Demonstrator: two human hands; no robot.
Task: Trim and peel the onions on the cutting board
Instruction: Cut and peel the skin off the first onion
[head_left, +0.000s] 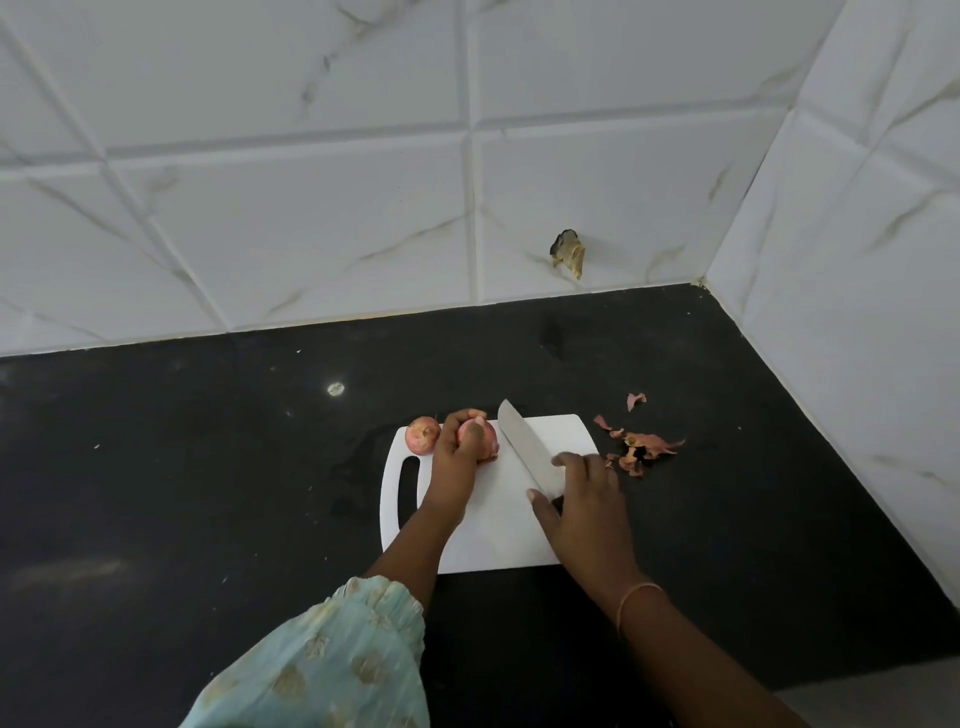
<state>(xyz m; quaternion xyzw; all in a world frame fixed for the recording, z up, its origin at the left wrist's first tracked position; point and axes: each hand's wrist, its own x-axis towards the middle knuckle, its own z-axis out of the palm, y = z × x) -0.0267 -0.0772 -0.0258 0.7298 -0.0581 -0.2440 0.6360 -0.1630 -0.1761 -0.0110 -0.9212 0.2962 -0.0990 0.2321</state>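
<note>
The left hand (457, 452) is curling over an onion (480, 439) on the board (498, 525), fingers wrapped over its top and gripping it against the white surface near the far edge. The right hand (582, 499) is closing around the handle of a knife (527, 449); the handle itself is mostly hidden under the palm, and the forefinger is lying stretched out along the right side of the blade. The blade is pointing away from the person and slightly left, its edge sitting just beside the right side of the held onion; whether steel is touching skin I cannot tell.

A second onion (422, 435) is sitting at the far left corner of the board, just beside the left hand and still wearing its pinkish skin. The board is lying on a black counter (182, 467), its handle slot on the left, partly covered by the left forearm.

To the right of the board, on the counter, a small heap of peels (641, 449) is lying near the right hand, with one loose scrap a little farther back.

A pale blue patterned sleeve (332, 660) is covering the left upper arm, and a thin bangle (636, 597) is circling the right wrist. White marbled tiles (311, 182) are rising behind the counter, with a chipped hole (568, 252) low in one of them.
</note>
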